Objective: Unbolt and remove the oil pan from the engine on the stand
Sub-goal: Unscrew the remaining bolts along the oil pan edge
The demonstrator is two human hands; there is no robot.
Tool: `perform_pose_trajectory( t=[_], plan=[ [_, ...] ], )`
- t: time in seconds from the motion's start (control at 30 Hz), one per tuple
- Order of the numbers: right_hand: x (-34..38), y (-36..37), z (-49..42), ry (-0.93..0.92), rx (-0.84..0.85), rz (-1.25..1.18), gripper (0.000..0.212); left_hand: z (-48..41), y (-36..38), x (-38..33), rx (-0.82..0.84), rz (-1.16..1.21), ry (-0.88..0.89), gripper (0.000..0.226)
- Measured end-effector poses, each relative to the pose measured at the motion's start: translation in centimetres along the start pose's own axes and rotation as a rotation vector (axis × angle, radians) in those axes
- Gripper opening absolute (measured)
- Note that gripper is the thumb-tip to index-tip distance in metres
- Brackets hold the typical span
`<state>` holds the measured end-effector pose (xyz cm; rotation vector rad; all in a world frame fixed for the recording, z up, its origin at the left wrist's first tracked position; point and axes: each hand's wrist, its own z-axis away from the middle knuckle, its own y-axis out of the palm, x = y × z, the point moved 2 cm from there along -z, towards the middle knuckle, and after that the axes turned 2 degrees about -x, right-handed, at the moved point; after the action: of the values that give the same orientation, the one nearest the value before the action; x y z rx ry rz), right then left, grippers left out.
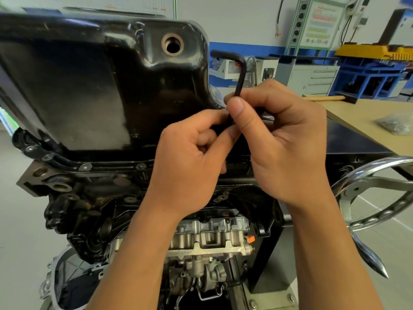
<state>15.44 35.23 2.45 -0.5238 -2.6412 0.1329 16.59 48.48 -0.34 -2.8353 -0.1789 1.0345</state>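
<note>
The black oil pan (93,86) fills the upper left, sitting on top of the upturned engine (93,204), with its open drain hole (172,44) facing me. Bolts (85,167) line its near flange. A black L-shaped hex key (240,70) stands upright at the pan's right end. My right hand (286,139) pinches its shaft between thumb and fingers. My left hand (190,157) pinches the shaft lower down, fingers curled. The key's tip and the bolt under it are hidden by my hands.
A chrome handwheel (368,195) of the engine stand juts out at the right. Behind it lies a beige workbench (362,117) with a plastic bag (395,124). Blue and grey cabinets (317,79) stand along the far wall.
</note>
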Motion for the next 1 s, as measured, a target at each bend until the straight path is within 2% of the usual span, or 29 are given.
perform_pose_trajectory(
  t=[0.07,0.2,0.27,0.37,0.43,0.57,0.67,0.77,0.9,1.0],
  plan=[
    [0.02,-0.15,0.00,-0.008,0.032,0.041,0.011,0.12,-0.06,-0.15,0.053,-0.021,0.021,0.017],
    [0.24,-0.07,0.02,-0.047,0.053,0.076,0.013,-0.06,-0.25,-0.37,-0.039,-0.042,0.045,0.012],
    [0.38,-0.03,0.03,-0.058,-0.007,0.057,0.006,-0.20,-0.23,-0.28,-0.095,-0.061,0.043,0.010],
    [0.37,-0.24,0.08,-0.066,-0.119,0.032,0.013,-0.26,0.14,0.04,-0.165,-0.056,0.029,0.017],
    [0.38,-0.29,0.07,-0.063,-0.106,0.032,0.010,-0.26,0.25,0.21,-0.187,-0.039,0.013,0.022],
    [0.28,-0.48,-0.09,-0.039,-0.019,0.085,0.003,-0.29,-0.03,0.18,-0.046,-0.016,0.005,0.007],
    [0.09,-0.72,-0.17,-0.018,0.054,0.095,0.008,-0.19,-0.11,-0.17,0.055,-0.028,0.028,0.015],
    [0.22,-0.57,-0.09,-0.015,0.065,0.072,0.010,-0.24,-0.28,-0.38,-0.015,-0.067,0.051,0.011],
    [0.41,-0.27,-0.03,-0.034,-0.026,0.063,0.010,-0.38,-0.07,-0.11,-0.113,-0.081,0.051,0.013],
    [0.24,-0.31,-0.06,-0.014,0.000,0.044,0.005,-0.38,-0.06,0.15,-0.102,-0.041,0.017,0.015]
  ],
)
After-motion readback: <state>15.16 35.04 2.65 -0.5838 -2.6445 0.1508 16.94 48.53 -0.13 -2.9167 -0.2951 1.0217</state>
